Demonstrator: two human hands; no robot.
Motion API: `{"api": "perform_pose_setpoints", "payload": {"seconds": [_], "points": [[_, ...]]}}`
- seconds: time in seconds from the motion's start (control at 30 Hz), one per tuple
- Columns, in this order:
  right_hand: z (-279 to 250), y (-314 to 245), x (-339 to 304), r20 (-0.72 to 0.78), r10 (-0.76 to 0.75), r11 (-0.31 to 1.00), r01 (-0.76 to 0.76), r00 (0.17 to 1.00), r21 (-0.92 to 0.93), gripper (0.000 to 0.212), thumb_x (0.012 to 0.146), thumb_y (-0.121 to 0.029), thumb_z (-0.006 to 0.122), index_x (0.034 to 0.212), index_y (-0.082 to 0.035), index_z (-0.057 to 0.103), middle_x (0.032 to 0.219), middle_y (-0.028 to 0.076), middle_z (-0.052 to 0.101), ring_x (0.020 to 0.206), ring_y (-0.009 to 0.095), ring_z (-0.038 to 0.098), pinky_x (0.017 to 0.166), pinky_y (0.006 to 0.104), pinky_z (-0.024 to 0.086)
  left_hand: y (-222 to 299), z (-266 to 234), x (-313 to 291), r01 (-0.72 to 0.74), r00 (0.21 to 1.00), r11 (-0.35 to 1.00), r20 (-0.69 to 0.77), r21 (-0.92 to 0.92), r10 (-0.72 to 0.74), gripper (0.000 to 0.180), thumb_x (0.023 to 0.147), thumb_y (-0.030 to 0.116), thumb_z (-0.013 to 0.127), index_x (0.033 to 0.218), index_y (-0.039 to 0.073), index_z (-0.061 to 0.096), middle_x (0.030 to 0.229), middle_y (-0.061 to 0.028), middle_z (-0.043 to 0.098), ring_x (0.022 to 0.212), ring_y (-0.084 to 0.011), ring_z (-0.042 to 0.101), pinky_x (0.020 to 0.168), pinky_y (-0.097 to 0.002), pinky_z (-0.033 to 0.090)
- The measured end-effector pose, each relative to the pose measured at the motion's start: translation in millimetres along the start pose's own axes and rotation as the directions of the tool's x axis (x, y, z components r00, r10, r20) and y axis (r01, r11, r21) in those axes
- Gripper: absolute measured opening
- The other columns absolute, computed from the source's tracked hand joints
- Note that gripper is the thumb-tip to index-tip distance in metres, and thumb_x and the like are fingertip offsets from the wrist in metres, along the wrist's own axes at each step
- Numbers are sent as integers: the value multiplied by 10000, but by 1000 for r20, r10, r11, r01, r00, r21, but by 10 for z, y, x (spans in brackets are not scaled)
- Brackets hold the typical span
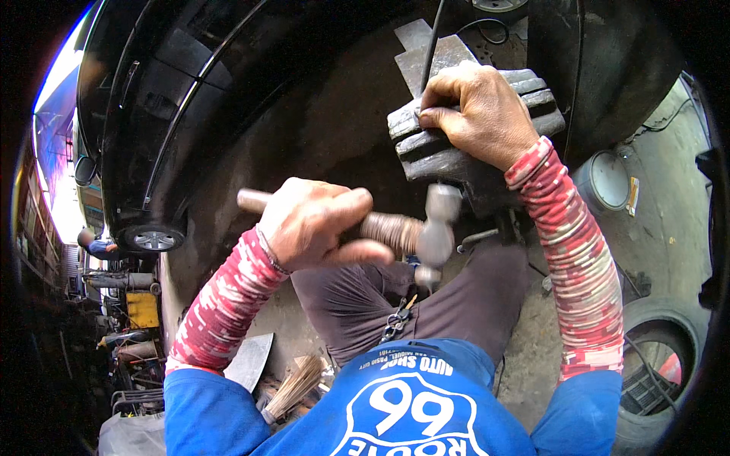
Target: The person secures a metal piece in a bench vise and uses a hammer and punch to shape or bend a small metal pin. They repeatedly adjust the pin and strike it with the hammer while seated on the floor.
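Observation:
My left hand (319,224) is wrapped round the handle of a ball-peen hammer (436,237), with the thumb stretched along it. Its metal head, blurred, is above my lap, just below a dark metal block (430,158) with deep grooves. Over the top of this block my right hand (483,110) is closed, thumb and forefinger pinched together at its left part. What they pinch is too small or hidden to make out. A thin black rod or cable (432,45) runs down to those fingers. Behind the block lies a flat grey metal plate (430,59).
A black car (175,99) stands on the left. To the right are a grey bucket (604,181) and a tire (677,323). A stick broom (296,386) lies by my left side, near stacked parts (137,311). Another person (97,245) is far left.

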State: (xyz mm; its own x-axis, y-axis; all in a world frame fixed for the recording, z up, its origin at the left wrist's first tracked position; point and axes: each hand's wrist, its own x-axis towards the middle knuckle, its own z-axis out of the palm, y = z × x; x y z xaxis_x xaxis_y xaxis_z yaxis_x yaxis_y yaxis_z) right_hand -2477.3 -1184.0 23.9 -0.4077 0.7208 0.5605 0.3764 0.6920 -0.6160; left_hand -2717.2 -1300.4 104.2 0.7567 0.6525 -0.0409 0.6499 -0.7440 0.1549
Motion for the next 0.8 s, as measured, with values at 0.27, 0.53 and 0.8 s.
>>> {"api": "perform_pose_setpoints", "payload": {"seconds": [0.27,0.53,0.8], "points": [[4,24,123,14,13,999,-13,1000,29,130,810,-121,768,866,-4,763,806,133,738,732,227,725,702,333,573,-157,-167,15,50,996,998,-70,33,-47,552,837,579,757,754,83,530,608,-128,552,563,-362,618,513,-431,484],[15,28,113,13,34,998,-35,999,58,146,779,-175,781,843,-44,775,804,144,738,756,277,723,722,368,560,-145,-131,43,165,986,986,-8,-38,-165,557,851,582,746,745,73,547,595,-144,554,565,-368,627,517,-425,484],[-10,26,129,23,67,997,-68,998,48,190,764,-231,793,860,-67,786,819,149,743,780,297,730,732,393,555,-106,-195,108,223,975,975,9,9,-223,570,852,617,723,748,79,566,604,-161,579,599,-388,647,532,-461,490]]}}
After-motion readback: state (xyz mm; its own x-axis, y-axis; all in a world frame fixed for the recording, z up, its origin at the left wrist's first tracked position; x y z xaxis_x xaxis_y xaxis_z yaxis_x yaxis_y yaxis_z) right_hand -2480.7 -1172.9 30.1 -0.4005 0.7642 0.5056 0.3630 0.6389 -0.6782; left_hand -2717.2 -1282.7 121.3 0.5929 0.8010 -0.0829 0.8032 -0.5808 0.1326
